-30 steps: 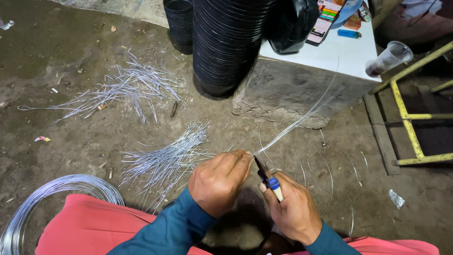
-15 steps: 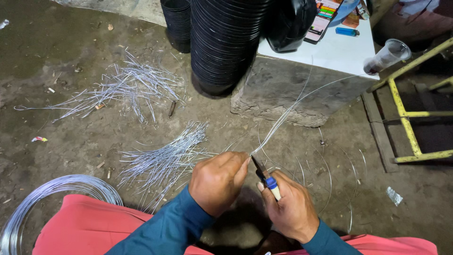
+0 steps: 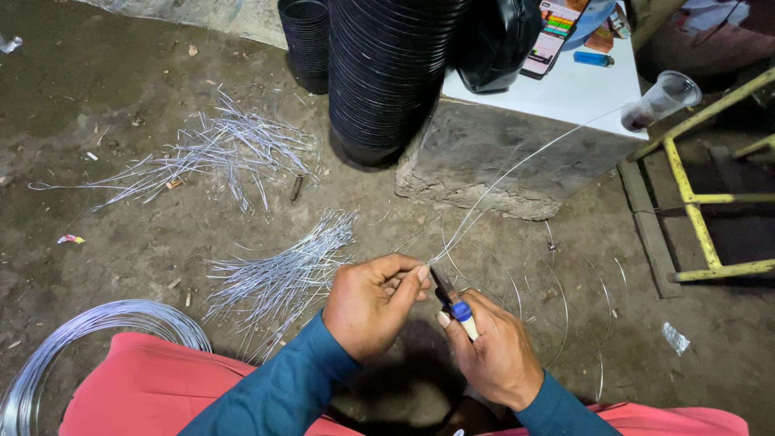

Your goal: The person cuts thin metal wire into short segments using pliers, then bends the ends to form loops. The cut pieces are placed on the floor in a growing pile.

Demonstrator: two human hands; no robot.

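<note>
Dirt floor point(image 3: 121, 242) lower centre: left hand point(image 3: 373, 303) now pinching wire strand point(image 3: 517, 165), fingers loosening slightly; right hand point(image 3: 492, 351) still gripping blue-handled cutters point(image 3: 454, 300).

Bright, shiny metal wire point(image 3: 517, 165) runs from the left hand point(image 3: 373, 303); the right hand point(image 3: 492, 351) grips pliers point(image 3: 454, 300) with dark matt steel and a glossy blue-and-white plastic handle. Cut wire pieces point(image 3: 282, 270) gleam on the rough, dull dirt floor point(image 3: 121, 234). Stacked black pots point(image 3: 387, 73) look like smooth, glossy plastic.

Concrete block point(image 3: 500, 165) beyond, cut wires point(image 3: 278, 270) leftward
</note>
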